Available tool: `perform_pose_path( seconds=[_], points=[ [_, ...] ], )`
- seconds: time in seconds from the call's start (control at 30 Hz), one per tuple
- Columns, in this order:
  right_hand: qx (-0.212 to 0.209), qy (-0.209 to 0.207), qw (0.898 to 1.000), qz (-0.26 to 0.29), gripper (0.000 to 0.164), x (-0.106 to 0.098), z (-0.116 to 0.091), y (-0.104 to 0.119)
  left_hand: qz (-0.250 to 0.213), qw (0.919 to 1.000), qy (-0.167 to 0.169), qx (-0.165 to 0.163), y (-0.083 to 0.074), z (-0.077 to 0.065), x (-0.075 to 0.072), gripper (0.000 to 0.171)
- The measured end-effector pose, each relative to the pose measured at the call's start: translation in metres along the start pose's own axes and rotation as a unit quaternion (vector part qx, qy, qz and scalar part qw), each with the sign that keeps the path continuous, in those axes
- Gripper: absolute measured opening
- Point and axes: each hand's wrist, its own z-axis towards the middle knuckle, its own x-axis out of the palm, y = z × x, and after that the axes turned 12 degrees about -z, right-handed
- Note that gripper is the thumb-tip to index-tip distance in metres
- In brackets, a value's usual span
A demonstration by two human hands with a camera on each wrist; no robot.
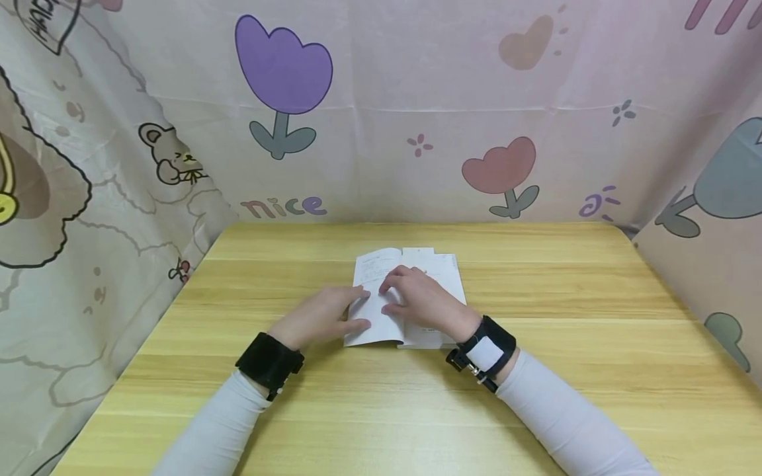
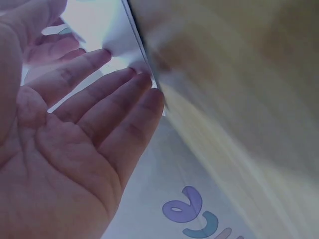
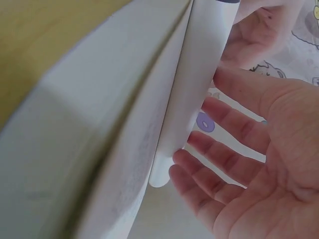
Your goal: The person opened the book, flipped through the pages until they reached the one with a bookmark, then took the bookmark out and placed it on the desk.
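Observation:
An open booklet (image 1: 378, 268) of white paper lies on the wooden table, with handwriting on its left page and loose-looking edges at the top right. My left hand (image 1: 318, 317) rests at the booklet's left edge, fingertips and thumb on the page. In the left wrist view its fingers (image 2: 132, 124) are straight along the paper's edge. My right hand (image 1: 428, 301) reaches across the right page, its fingertips touching the left page near the fold. The right wrist view shows the right hand's fingers (image 3: 224, 159) spread and slightly bent against the curved paper, holding nothing.
The wooden table (image 1: 536, 277) extends around the booklet. Behind it hangs a printed cloth (image 1: 387, 66) with flowers and lettering, and more cloth covers both sides. Black bands (image 1: 270, 360) circle both wrists.

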Motion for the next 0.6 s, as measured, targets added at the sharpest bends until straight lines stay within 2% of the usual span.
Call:
perform_pose_path(
  seconds=[0.23,0.43,0.6],
  points=[
    [0.005,0.002,1.000,0.023,0.032,-0.004,-0.003,0.000,-0.031,0.9992,0.015,0.020,0.002,-0.002,0.001,0.064],
    [0.031,0.032,0.998,0.055,0.038,-0.013,-0.007,-0.010,0.007,0.9993,0.012,0.033,0.002,-0.001,0.005,0.067],
    [0.053,0.059,0.995,0.056,0.047,-0.021,-0.013,-0.029,0.026,0.9995,0.011,0.016,0.000,-0.001,0.008,0.067]
  ],
)
